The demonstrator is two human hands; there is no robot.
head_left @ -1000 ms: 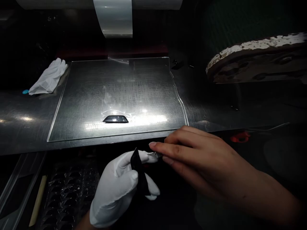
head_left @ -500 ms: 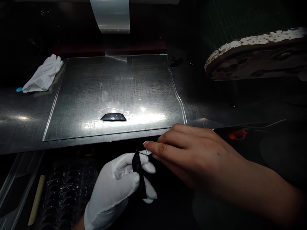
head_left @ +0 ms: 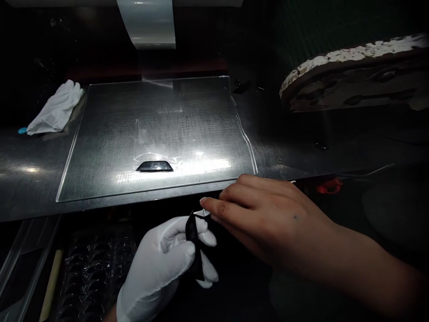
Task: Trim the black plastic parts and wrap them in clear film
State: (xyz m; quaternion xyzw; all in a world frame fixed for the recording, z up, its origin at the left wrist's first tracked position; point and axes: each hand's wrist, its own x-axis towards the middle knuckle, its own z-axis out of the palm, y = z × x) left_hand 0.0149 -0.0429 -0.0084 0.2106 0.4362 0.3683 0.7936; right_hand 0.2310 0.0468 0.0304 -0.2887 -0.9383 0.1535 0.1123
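Near the bottom middle, my left hand wears a white glove and pinches a thin black strip with slanted ends, which stands nearly upright between thumb and fingers. My right hand is bare, its fingers closed on a small pointed metal blade. The blade's tip is at the upper end of the strip; whether it touches cannot be told. Most of the blade and its handle, if any, are hidden behind my fingers. A similar black piece lies on the clear sheet on the bench.
A white glove lies at the bench's left side. Below the bench edge, a clear plastic tray shows several dark pieces beside a yellowish stick. A green machine-like body with a worn white rim overhangs the right. A red object lies behind my wrist.
The view has shifted slightly, so the bench things appear a little farther left. Both hands keep almost the same pose, with the blade at the strip's upper end.
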